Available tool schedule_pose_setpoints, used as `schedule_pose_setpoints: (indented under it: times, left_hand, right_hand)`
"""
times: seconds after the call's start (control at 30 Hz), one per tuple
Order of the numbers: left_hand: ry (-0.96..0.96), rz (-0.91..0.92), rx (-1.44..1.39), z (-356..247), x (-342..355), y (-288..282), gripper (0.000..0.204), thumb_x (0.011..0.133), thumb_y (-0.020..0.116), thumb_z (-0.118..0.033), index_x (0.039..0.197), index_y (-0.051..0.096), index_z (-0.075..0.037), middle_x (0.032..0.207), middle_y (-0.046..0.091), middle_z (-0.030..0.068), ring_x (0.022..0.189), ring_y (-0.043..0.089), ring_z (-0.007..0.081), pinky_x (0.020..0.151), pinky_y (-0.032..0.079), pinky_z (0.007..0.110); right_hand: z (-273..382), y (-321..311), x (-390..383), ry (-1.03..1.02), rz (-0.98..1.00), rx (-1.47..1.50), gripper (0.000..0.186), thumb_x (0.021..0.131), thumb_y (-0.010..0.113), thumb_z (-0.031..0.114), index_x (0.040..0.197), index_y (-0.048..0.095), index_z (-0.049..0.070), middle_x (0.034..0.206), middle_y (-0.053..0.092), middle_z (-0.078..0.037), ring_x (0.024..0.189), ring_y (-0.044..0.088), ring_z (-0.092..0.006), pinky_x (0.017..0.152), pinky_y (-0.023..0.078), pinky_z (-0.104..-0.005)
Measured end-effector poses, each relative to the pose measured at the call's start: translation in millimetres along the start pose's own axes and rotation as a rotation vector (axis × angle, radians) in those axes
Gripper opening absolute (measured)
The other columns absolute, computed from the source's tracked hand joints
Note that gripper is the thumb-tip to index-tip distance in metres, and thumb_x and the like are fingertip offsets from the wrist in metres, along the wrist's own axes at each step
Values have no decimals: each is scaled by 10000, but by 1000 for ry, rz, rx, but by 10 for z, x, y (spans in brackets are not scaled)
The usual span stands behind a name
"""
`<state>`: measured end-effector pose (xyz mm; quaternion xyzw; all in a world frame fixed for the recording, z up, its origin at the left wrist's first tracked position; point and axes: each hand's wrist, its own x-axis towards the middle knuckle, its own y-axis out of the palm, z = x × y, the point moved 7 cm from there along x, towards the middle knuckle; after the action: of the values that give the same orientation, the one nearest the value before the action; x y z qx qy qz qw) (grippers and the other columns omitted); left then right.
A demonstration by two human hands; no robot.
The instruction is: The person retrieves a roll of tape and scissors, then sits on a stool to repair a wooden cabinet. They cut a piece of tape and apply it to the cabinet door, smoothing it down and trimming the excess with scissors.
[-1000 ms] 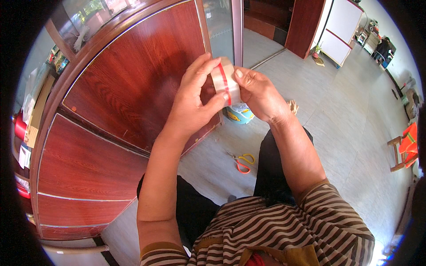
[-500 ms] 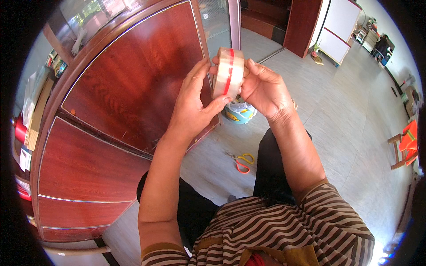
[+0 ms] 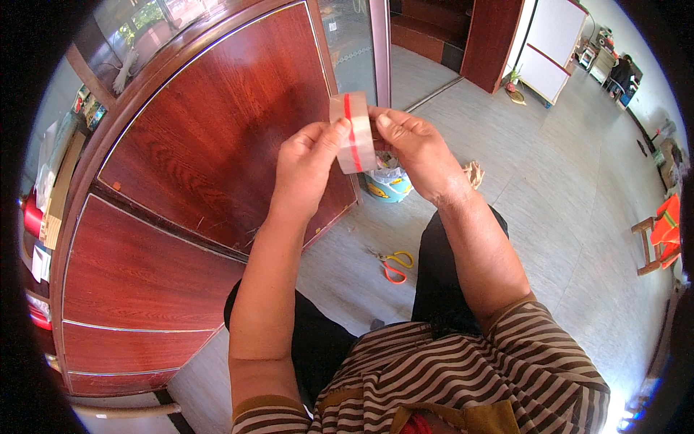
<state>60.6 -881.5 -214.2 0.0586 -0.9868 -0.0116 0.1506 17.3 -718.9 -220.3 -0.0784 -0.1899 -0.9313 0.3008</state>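
A roll of clear packing tape [image 3: 353,132] with a red stripe around it is raised in front of me, seen edge-on. My left hand [image 3: 307,170] grips its left side, thumb pressed on the roll's face. My right hand [image 3: 416,152] holds the right side, its fingertips on the rim. Both hands hover over the curved dark red wooden cabinet [image 3: 188,166] and the grey floor.
A small light-blue bucket [image 3: 388,184] stands on the floor under my hands, beside the cabinet's edge. Scissors [image 3: 394,266] with orange and yellow handles lie on the floor near my knee. A wooden stool with orange cloth [image 3: 661,235] is at the right.
Both hands turned the tape roll and lifted it slightly; its red stripe now faces me more squarely. The left thumb has shifted onto the roll's face.
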Motion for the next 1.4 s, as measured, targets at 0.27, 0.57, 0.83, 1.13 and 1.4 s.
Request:
schedule_pose_setpoints:
  times: [0.27,0.57,0.83,1.13,1.4]
  left_hand:
    - [-95,-176,-440,-114,82,-11,374,1026,716,-344,1165,738,2,1056,745,58,940,679,128,861,526,288]
    - [66,-90,-279,-293,116,91,279,1011,724,-209,1107,741,52,1045,739,51,961,647,97,896,504,278]
    - [32,-60,-167,-239,5,221,308,1037,681,-233,1138,726,54,1023,726,46,919,633,93,856,502,267]
    - [73,-68,-70,-139,-111,236,320,1070,624,-234,1209,721,38,1076,731,40,971,630,97,902,494,281]
    - [79,-76,-92,-51,-157,171,248,1036,657,-165,1145,712,51,1057,679,36,937,601,91,819,488,267]
  right_hand:
    - [116,236,-119,-288,109,-660,513,969,788,272,1380,653,-3,1286,713,-88,1181,643,-212,1071,460,-357]
    - [388,241,-217,-541,-74,-907,311,804,876,171,1034,731,19,975,709,-159,969,654,-353,915,490,-427]
    - [233,94,-257,-329,-20,-604,287,860,872,166,1061,738,11,941,704,-101,890,642,-196,878,495,-349]
    - [106,109,-231,-140,38,-400,376,942,820,142,1256,687,-16,1100,736,-37,1028,641,-107,942,524,-300]
    - [41,155,-206,-69,23,-256,303,953,804,120,1211,711,-9,1077,741,-20,1015,625,-81,937,508,-284]
